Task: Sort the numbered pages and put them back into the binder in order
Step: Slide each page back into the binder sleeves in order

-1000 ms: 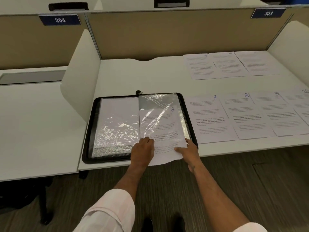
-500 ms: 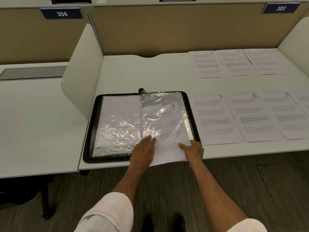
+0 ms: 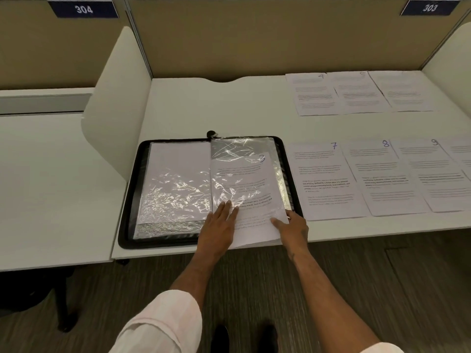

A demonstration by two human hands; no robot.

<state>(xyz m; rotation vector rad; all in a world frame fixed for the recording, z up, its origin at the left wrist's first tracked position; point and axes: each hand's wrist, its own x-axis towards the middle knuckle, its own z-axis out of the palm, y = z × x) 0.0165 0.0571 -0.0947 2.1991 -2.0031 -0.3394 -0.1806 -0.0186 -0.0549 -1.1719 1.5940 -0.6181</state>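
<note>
1. A white desk (image 3: 204, 105) stands against tan partition walls with blue signs 304 (image 3: 83, 8) and 303 (image 3: 429, 7); a white divider (image 3: 117, 103) closes its left side.
2. A black binder (image 3: 128, 200) lies open at the desk's front edge, left of the middle, with crinkled clear sleeves on both halves.
3. The left half holds a blank-looking sheet (image 3: 178, 169) in its sleeve.
4. Page 3 (image 3: 254, 182) sits on the right half, its far part under the sleeve (image 3: 242, 146). Its near end sticks out past the binder's rim and over the desk's front edge.
5. The left hand (image 3: 219, 222) lies flat, fingers straight, pressing the sleeve and page 3 just right of the spine, near the front rim.
6. The right hand (image 3: 293, 225) is at page 3's near right corner with one digit laid on the paper; I cannot tell whether the others grip underneath.
7. Pages 7 (image 3: 326, 179), 8 (image 3: 384, 177) and 9 (image 3: 441, 174) lie in a row right of the binder, along the front edge.
8. Pages 4 (image 3: 314, 94) and 5 (image 3: 356, 91) and a sheet (image 3: 402, 90) with no readable number lie along the back edge, towards the right corner.
</note>
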